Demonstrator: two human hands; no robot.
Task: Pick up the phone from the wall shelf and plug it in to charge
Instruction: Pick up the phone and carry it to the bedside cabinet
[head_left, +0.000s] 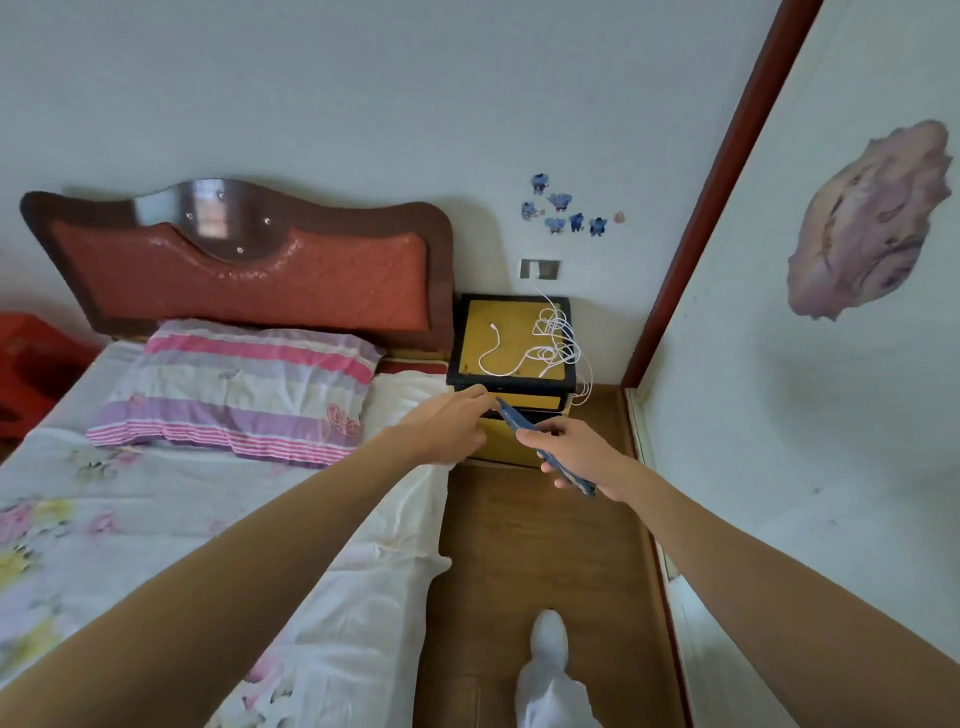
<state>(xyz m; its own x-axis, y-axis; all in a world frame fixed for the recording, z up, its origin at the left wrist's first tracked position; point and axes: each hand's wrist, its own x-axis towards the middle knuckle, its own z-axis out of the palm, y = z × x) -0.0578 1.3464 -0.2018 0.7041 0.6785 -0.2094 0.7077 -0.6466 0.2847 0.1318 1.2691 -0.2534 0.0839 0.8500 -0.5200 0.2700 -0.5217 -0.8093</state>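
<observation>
A dark blue phone (513, 418) is held edge-on in my right hand (576, 452), in front of a yellow and black bedside cabinet (514, 332). My left hand (449, 423) reaches to the phone's far tip, fingers pinched near it; whether they touch it I cannot tell. A white charging cable (550, 343) lies tangled on the cabinet top, one free end (492, 327) pointing left. Its other end runs up to a wall socket (540, 268) above the cabinet.
A bed (182, 493) with a floral sheet and striped pillow (244, 384) fills the left, under a red padded headboard (244, 270). Brown floor (540, 540) runs between the bed and the right wall. My white-clad foot (549, 639) is below. A red object (31, 358) stands far left.
</observation>
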